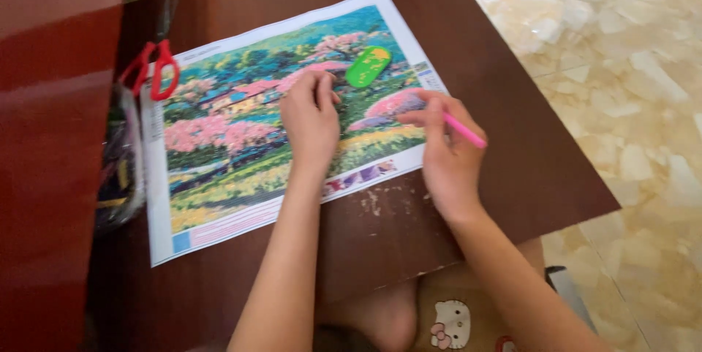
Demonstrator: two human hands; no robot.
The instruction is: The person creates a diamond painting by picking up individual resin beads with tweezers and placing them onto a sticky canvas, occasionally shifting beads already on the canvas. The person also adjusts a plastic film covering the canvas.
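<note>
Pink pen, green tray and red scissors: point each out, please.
pink pen (465, 131), head view, on its shaft behind the right hand.
green tray (368, 66), head view, on its middle.
red scissors (165, 73), head view, on a handle loop.

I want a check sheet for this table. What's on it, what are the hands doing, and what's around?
Surface: dark brown table, scuffed near the front edge.
Job's things: colourful landscape canvas lying flat; green tray on it; pink pen.
Clutter: red scissors and a clear bag at the canvas's left edge.
Grips: left hand rests on the canvas; right hand holds the pen.
Cables: nothing seen.
Surroundings: pale marble-look floor.
</note>
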